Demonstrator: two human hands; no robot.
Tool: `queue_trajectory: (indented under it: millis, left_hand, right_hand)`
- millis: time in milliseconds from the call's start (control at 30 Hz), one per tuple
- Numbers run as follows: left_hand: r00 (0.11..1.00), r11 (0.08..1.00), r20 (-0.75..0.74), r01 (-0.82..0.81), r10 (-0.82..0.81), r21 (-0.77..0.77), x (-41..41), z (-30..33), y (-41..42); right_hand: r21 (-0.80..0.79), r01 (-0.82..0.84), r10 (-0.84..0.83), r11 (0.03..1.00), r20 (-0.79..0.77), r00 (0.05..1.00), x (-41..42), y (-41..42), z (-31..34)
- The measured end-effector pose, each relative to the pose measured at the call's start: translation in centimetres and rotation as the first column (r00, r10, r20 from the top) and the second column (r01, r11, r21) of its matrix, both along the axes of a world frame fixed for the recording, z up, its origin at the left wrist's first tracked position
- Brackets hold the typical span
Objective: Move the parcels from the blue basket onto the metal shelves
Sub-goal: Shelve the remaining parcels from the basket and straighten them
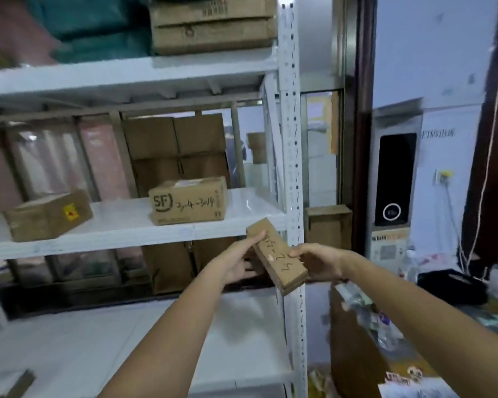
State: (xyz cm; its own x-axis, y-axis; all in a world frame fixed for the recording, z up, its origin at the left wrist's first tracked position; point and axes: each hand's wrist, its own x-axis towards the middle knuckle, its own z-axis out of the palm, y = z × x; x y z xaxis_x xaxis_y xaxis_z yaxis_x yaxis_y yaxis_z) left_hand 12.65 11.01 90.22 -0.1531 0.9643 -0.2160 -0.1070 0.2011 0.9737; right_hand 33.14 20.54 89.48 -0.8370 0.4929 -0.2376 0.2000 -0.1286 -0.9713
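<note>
Both hands [270, 262] grip brown parcel [276, 255] — narrow (handwriting, seemingly numbers).

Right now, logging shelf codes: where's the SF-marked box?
Head view: the SF box sits on the middle shelf, right of the yellow-stickered box.

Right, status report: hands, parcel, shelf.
Both hands, left hand and right hand, grip small parcel. Held tilted below middle shelf edge. SF box sits there; upright post close behind.
</note>
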Motion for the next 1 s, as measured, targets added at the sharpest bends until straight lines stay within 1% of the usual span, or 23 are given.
queue_trajectory:
  millis: [67,167,267,333,433,467,533,567,633,667,700,800,900,933,1000]
  left_hand:
    - [0.996,0.999,-0.087,0.004,0.0,0.042,-0.1,2.8,-0.3]
    - [0.972,0.997,-0.232,0.039,-0.023,0.064,0.1,5.9,-1.1]
    - [0.954,0.992,-0.299,0.055,-0.02,0.11,0.1,7.1,-2.0]
    - [0.951,0.993,-0.306,0.004,0.034,0.121,-0.7,7.2,-2.9]
    - [0.96,0.984,-0.221,-0.161,0.175,0.08,-3.6,6.5,-4.7]
    - [0.96,0.98,-0.198,-0.198,0.2,0.033,-4.8,6.0,-5.4]
    - [0.973,0.975,-0.119,-0.209,0.199,-0.077,-7.3,5.0,-7.2]
    - [0.98,0.975,-0.035,-0.198,0.196,-0.1,-8.3,4.5,-8.2]
    - [0.955,0.975,0.196,-0.213,0.221,-0.059,-9.6,4.0,-9.9]
    - [0.927,0.968,0.282,-0.25,0.246,-0.024,-10.1,3.9,-10.8]
    - [0.908,0.957,0.316,-0.292,0.276,0.003,-10.7,3.8,-11.7]
    - [0.88,0.907,0.26,-0.42,0.397,0.039,-13.8,4.0,-14.9]
    - [0.842,0.86,0.233,-0.509,0.486,0.044,-18.6,4.5,-19.4]
    - [0.838,0.854,0.225,-0.518,0.498,0.04,-20.3,4.6,-21.1]
    - [0.829,0.842,0.209,-0.538,0.519,0.043,-23.8,4.8,-24.8]
  right_hand:
    - [0.084,-0.028,0.031,0.996,-0.035,0.999,-0.5,0.0,2.4]
    - [0.148,-0.046,0.062,0.988,-0.105,0.993,-1.7,-0.6,4.6]
    - [0.121,-0.043,0.064,0.992,-0.178,0.982,-3.3,-0.9,4.7]
    - [0.05,-0.037,0.049,0.998,-0.273,0.961,-4.4,-1.1,4.4]
    - [-0.102,0.025,-0.068,0.994,-0.439,0.896,-6.6,-1.7,3.8]
    - [-0.157,0.049,-0.12,0.986,-0.483,0.867,-7.4,-2.0,3.5]
    - [-0.24,0.101,-0.219,0.966,-0.538,0.814,-9.3,-2.9,2.9]
    - [-0.261,0.116,-0.247,0.958,-0.551,0.797,-10.3,-3.5,2.7]
    - [-0.27,0.122,-0.258,0.955,-0.555,0.791,-12.5,-5.1,2.3]
    - [-0.266,0.118,-0.251,0.957,-0.545,0.8,-13.6,-6.0,2.1]
    - [-0.262,0.115,-0.242,0.958,-0.528,0.814,-14.8,-6.8,2.0]
    - [-0.213,0.088,-0.178,0.973,-0.453,0.873,-18.2,-9.6,2.2]
    - [-0.064,-0.001,-0.023,0.998,-0.371,0.928,-21.7,-13.0,2.9]
    - [-0.042,-0.013,-0.003,0.999,-0.361,0.933,-23.3,-14.3,3.1]
    - [-0.052,0.015,-0.032,0.999,-0.354,0.935,-27.0,-17.6,3.5]
